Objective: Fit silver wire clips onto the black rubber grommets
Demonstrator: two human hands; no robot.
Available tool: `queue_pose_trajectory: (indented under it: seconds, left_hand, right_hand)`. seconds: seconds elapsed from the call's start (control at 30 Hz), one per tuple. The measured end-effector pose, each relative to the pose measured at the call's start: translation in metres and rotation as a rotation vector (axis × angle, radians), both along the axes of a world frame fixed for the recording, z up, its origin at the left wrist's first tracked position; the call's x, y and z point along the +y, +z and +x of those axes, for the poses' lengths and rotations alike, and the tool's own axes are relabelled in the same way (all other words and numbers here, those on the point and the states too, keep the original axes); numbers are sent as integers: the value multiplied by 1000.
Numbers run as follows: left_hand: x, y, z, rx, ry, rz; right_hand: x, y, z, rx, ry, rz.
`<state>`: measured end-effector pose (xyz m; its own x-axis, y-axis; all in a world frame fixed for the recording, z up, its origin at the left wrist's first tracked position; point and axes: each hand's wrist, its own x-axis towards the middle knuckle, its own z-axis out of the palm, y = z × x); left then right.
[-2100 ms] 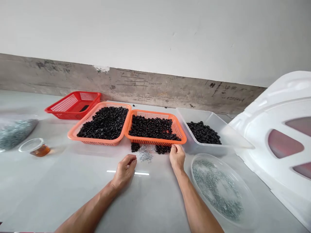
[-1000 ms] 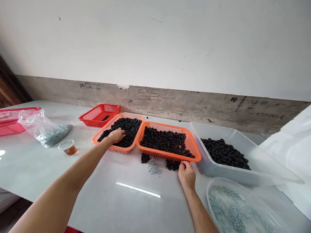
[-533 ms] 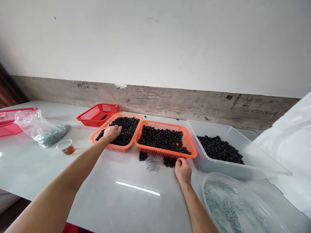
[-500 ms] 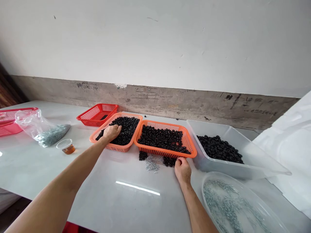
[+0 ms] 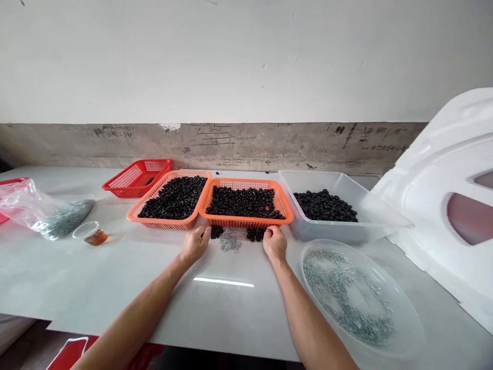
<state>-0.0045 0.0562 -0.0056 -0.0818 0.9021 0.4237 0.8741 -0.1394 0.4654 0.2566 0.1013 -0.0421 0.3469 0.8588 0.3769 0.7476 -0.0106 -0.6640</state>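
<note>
My left hand (image 5: 194, 243) is closed just left of a small pile of black pieces (image 5: 216, 232) on the table. My right hand (image 5: 275, 241) is closed beside another small pile of black ring-shaped pieces (image 5: 254, 235). Whatever either hand pinches is hidden by the fingers. Between the two piles lies a scatter of small silvery metal pieces (image 5: 230, 241). Right behind them stands an orange basket (image 5: 246, 222) of black ring-shaped pieces. Touching it on the left is a paler orange basket (image 5: 162, 223) holding smaller-looking black pieces.
At the right are a clear plastic bin (image 5: 319, 230) of black rings and a round clear tub (image 5: 400, 313) of metal pieces. A red basket (image 5: 127, 191), a clear bag (image 5: 63, 218) of metal pieces and a cup (image 5: 89, 234) of amber liquid stand left. White moulded foam (image 5: 427, 174) leans far right.
My left hand has left the paler orange basket and come toward me and right, down to the left small pile. My right hand stays by its pile. The camera view has shifted.
</note>
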Motion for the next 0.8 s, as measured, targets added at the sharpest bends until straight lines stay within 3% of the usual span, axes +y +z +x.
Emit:
queue_pose_trajectory:
  seconds: [0.13,0.53,0.67,0.8]
  left_hand:
    - [5,-20,3,-41,-26,-39]
    - [16,-29,-8,-251,-130,-107]
    - [3,-19,-18,-341,-234,-159]
    - [-24,-15,-22,-273,-388,-184]
  right_hand:
    - [0,0,-1,-15,17,4]
    - [3,-1,-3,-9,13,-41]
    - [0,0,-3,-11,6,-44]
    - [0,0,-3,-4,11,-42]
